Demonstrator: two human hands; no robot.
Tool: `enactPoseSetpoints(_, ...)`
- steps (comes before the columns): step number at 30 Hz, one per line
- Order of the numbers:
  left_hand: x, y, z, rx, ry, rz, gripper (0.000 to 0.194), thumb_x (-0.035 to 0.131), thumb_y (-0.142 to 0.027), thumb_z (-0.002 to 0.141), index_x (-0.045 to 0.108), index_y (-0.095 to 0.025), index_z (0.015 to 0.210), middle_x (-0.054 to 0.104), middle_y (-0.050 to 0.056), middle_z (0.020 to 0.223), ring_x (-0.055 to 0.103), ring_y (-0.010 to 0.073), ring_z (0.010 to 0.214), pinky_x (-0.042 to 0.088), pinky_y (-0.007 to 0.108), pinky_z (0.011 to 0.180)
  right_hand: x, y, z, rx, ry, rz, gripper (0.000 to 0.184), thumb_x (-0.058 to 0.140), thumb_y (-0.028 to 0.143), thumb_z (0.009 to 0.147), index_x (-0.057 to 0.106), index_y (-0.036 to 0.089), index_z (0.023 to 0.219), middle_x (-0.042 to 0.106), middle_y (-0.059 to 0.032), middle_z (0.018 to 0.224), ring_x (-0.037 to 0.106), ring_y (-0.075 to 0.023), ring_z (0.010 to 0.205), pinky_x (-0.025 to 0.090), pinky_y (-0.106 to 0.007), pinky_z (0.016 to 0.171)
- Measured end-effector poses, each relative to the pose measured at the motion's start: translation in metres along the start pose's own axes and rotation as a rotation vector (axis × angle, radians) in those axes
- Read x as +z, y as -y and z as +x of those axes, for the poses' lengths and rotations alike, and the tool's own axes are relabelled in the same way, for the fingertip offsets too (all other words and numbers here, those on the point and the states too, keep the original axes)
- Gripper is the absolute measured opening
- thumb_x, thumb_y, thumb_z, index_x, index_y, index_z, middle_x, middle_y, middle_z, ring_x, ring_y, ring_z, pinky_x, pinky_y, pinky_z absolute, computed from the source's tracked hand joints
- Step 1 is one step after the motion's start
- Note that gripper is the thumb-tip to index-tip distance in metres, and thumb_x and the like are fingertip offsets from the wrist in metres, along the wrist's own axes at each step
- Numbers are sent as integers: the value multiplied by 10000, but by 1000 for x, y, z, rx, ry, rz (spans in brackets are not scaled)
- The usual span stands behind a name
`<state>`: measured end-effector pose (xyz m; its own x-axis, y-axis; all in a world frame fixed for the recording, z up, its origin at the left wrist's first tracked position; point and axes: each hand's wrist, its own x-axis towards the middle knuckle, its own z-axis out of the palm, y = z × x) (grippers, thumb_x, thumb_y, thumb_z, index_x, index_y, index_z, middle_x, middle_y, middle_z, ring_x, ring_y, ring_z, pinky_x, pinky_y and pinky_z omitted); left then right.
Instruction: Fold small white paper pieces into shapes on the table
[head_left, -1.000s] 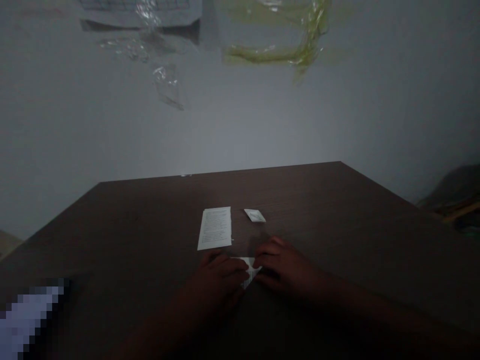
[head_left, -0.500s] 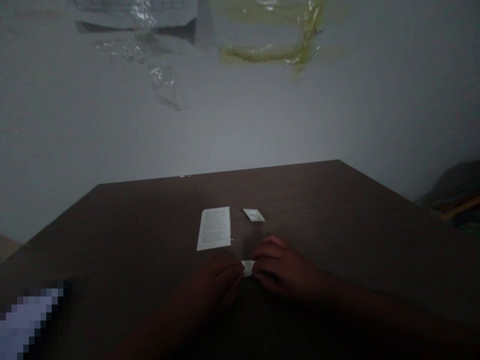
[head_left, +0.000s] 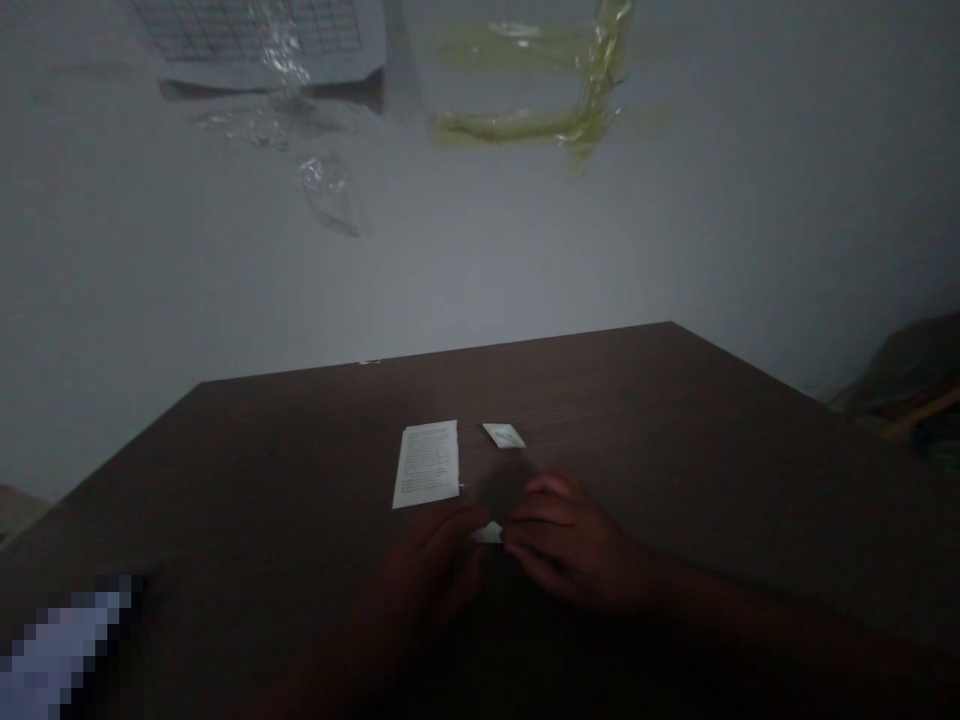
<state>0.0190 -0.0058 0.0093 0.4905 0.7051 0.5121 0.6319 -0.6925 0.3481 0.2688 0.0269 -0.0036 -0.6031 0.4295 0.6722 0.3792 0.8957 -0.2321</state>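
Observation:
Between my hands is a small folded piece of paper (head_left: 489, 533), mostly covered by my fingers. My left hand (head_left: 442, 560) is closed on its left end, thumb below and fingers above. My right hand (head_left: 562, 540) pinches its right end, with the fingers curled together. Just beyond my left hand lies a printed sheet of paper (head_left: 427, 463), flat on the table. A small folded paper (head_left: 505, 436) with a diamond outline rests to the right of that sheet. Dim light hides the fingertips and the paper's folds.
The brown table (head_left: 300, 430) meets a pale wall (head_left: 480, 250) at its far edge. Taped papers and yellow tape (head_left: 517, 128) hang on the wall. A pixelated bright object (head_left: 60, 650) is at the lower left. Dark items (head_left: 915, 380) stand beyond the right edge.
The paper in my hands went from a broad pointed shape to a narrow strip, then a smaller visible piece. My left fingers shifted around it. The view tilted slightly upward.

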Motion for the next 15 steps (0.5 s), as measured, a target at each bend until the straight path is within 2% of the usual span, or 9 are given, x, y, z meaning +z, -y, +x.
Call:
enactPoseSetpoints(3, 1, -4, 4, 71, -81, 42, 305, 578, -62, 924, 663, -265, 1135, 805, 51, 1148, 767, 234, 1034, 628, 370, 907, 4, 3, -1, 13, -7, -41, 114, 657, 233, 1064, 735, 222, 981, 767, -13, 901, 638, -226, 950, 459, -409, 885)
enactPoseSetpoints(6, 4, -10, 9, 61, -78, 75, 244, 577, -44, 892, 644, -260, 983, 810, 25, 1050, 751, 235, 960, 583, 405, 873, 10, 5, -2, 14, -39, -69, 137, 661, 243, 1062, 732, 225, 947, 778, -3, 886, 627, -227, 949, 415, -415, 863)
enactPoseSetpoints(11, 9, -16, 11, 36, -96, 132, 255, 594, -35, 814, 617, -255, 941, 791, 12, 970, 723, 241, 889, 517, 420, 826, 15, 10, -1, 11, -3, -106, 121, 681, 263, 1056, 731, 229, 951, 792, 5, 885, 628, -228, 929, 362, -415, 840)
enactPoseSetpoints(15, 10, -19, 11, 9, -39, 203, 250, 620, -31, 744, 581, -246, 864, 731, -5, 859, 678, 240, 820, 475, 400, 781, 15, 15, 2, 12, 47, -131, 191, 680, 307, 1073, 730, 237, 902, 795, 6, 862, 631, -223, 922, 359, -418, 821)
